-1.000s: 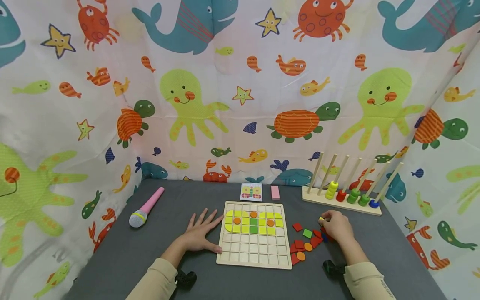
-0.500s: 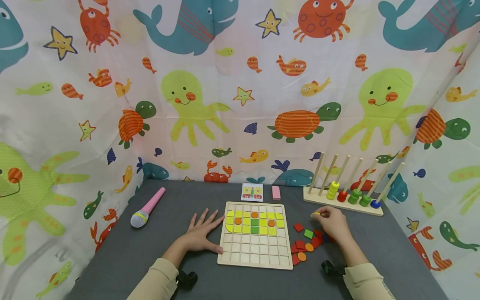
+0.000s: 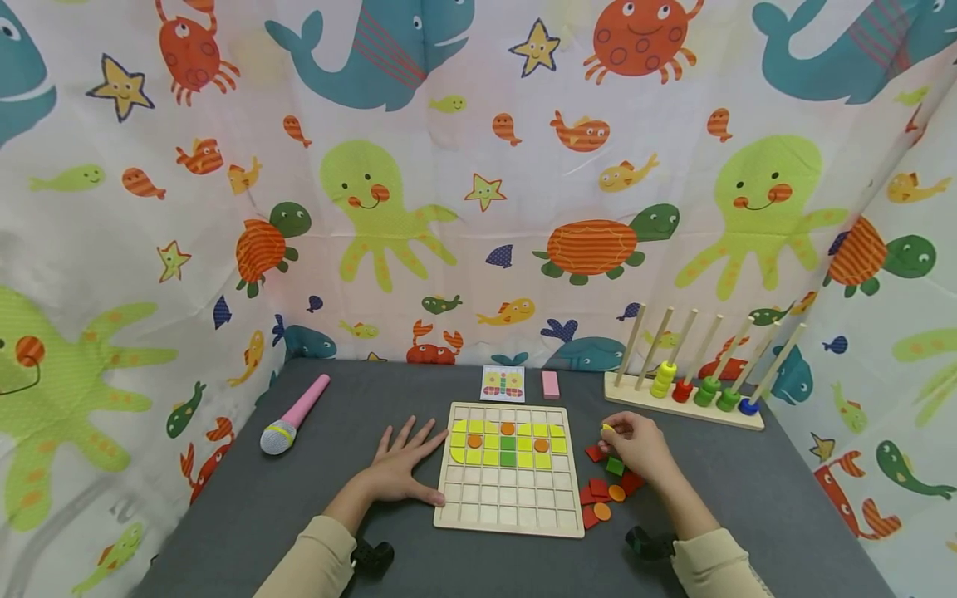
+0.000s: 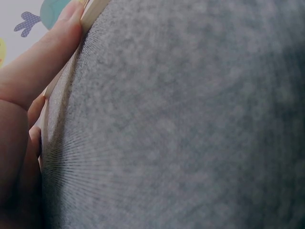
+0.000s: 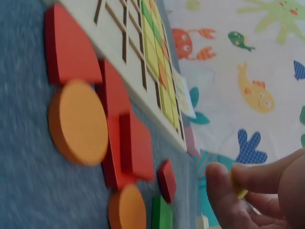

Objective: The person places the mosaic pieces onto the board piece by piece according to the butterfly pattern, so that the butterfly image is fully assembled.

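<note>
In the head view, a wooden grid board (image 3: 508, 511) lies on the dark table, its upper rows partly filled with yellow, orange and green tiles. My left hand (image 3: 399, 472) rests flat with spread fingers, thumb and fingertips touching the board's left edge. Between thumb and forefinger, my right hand (image 3: 639, 447) pinches a small yellow tile (image 5: 239, 186), mostly covered by the fingertips. That hand hovers right of the board, above loose pieces: red tiles (image 3: 598, 488), a green tile (image 3: 615, 466) and orange discs (image 3: 601, 512).
Behind the board lie a picture card (image 3: 503, 384) and a pink block (image 3: 550, 384). A wooden peg stand (image 3: 684, 401) with coloured rings is at the back right. A toy microphone (image 3: 295, 414) lies at the left. A patterned curtain (image 3: 478, 249) borders the table.
My right hand has lifted away from the loose pieces and moved left toward the board, carrying the yellow tile. My left hand has stayed at the board's left edge.
</note>
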Demonstrator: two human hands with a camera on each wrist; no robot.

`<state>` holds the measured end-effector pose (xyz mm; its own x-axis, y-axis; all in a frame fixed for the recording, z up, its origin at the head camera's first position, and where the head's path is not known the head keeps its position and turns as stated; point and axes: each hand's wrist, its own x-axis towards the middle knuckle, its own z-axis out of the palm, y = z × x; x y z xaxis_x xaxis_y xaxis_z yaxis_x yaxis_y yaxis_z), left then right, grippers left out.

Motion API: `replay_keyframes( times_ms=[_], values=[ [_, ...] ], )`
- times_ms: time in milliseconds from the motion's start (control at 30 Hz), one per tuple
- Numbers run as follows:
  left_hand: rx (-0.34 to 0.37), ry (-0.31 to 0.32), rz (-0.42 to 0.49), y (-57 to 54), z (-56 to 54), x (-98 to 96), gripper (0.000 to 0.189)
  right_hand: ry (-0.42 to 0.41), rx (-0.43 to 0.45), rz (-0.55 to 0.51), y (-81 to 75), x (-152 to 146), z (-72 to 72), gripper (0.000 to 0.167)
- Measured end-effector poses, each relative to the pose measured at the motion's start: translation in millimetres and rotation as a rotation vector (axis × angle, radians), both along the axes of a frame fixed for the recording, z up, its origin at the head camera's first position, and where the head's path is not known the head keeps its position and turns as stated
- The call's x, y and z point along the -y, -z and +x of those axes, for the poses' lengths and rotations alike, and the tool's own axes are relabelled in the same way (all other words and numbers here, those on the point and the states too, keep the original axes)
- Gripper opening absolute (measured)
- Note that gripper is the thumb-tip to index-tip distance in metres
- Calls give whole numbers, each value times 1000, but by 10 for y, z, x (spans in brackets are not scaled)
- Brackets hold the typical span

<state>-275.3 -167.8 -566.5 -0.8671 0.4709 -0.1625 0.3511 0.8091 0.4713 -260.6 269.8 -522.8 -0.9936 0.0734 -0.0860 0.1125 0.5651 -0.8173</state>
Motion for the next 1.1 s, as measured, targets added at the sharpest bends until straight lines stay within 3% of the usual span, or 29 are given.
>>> replay_keyframes(
  times_ms=[267,600,867,1100],
  values=[
    [-4,-1,2,13,-4,3,118,-50,-50,35,-28,242,60,15],
    [-5,-1,-4,-3,-4,-2,117,-69,38,24,18,479,126,23],
    [-2,0,-2,-17,2,-18,117,-62,96,48,108,530,138,14],
    [-14,6,2,-9,6,2,117,-54,120,75,66,615,111,14]
  ],
)
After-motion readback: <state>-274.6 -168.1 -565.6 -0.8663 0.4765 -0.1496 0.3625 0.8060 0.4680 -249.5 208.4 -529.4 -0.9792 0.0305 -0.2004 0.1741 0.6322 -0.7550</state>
